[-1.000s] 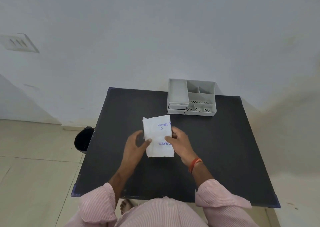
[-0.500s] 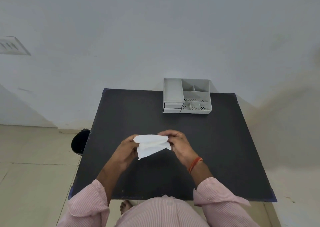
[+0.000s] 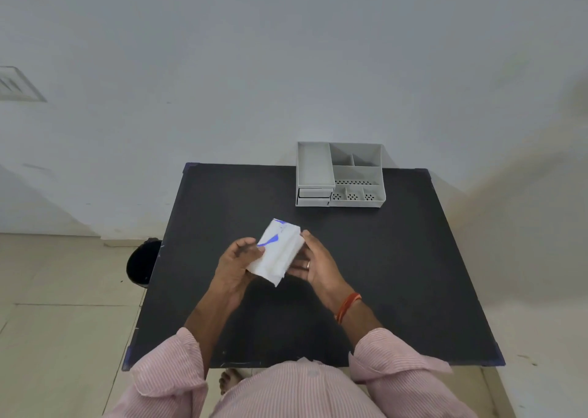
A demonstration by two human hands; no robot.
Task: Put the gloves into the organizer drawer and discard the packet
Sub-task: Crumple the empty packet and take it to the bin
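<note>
A white glove packet with blue print is held tilted above the middle of the black table. My left hand grips its left edge, thumb on top. On the packet's right side, my right hand cups it with fingers around the edge. The gloves themselves are not visible. The grey organizer stands at the table's far edge, with two small shut drawers stacked at its front left.
A black bin stands on the tiled floor just left of the table. The white wall rises right behind the organizer. My bare foot shows under the table's near edge.
The packet went from flat and upright, to folded edge-on, to tilted with its blue print facing up. Both hands kept hold of it and turned it over the table's middle.
</note>
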